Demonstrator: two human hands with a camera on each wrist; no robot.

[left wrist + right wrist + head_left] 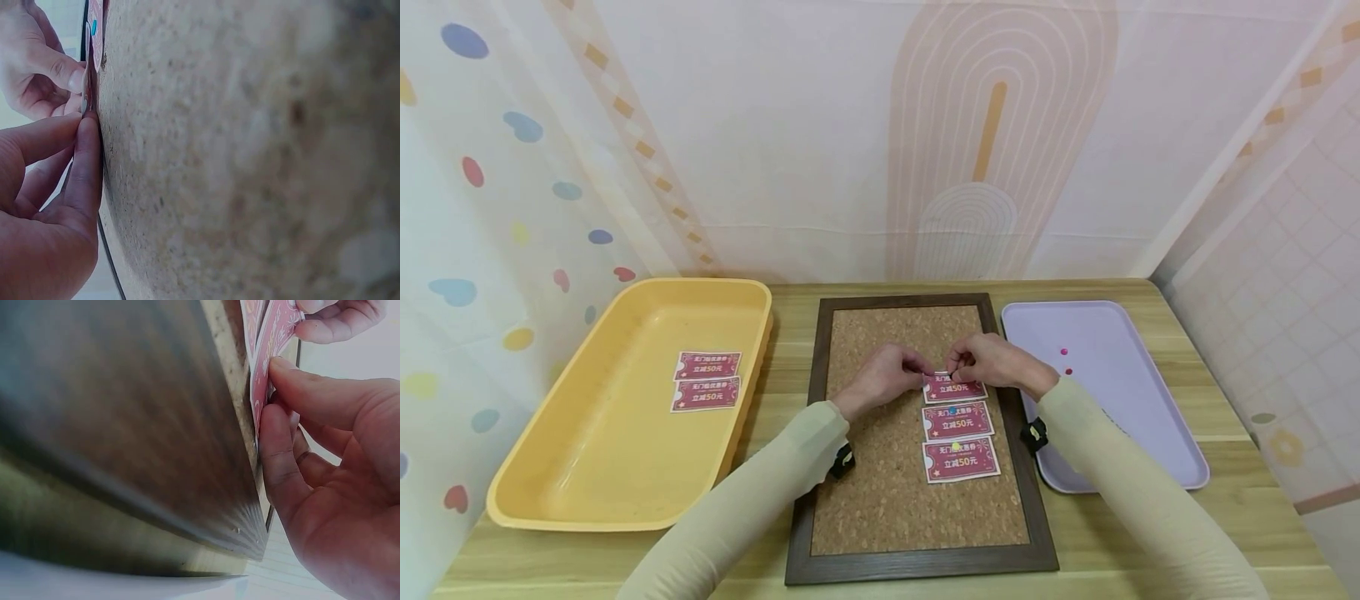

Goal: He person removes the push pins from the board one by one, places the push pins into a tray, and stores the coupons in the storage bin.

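On the cork board (868, 508), three red printed coupons lie in a column on the right side. My left hand (889, 372) pinches the left end of the top coupon (953, 390) between thumb and forefinger. At that coupon's upper edge, my right hand (996, 360) pinches a small dark push pin (955, 377), mostly hidden by the fingertips. A blue push pin (952, 410) sits in the middle coupon (957, 423) and a yellow push pin (956, 446) in the bottom coupon (961, 462). In the right wrist view, the coupon (270, 353) stands slightly off the board.
Left of the board stands a yellow tray (617, 333) with two more coupons (705, 394) in it. A lilac tray (1150, 400) on the right holds a pink push pin (1063, 352), a red push pin (1069, 372) and some small dark bits partly behind my right sleeve.
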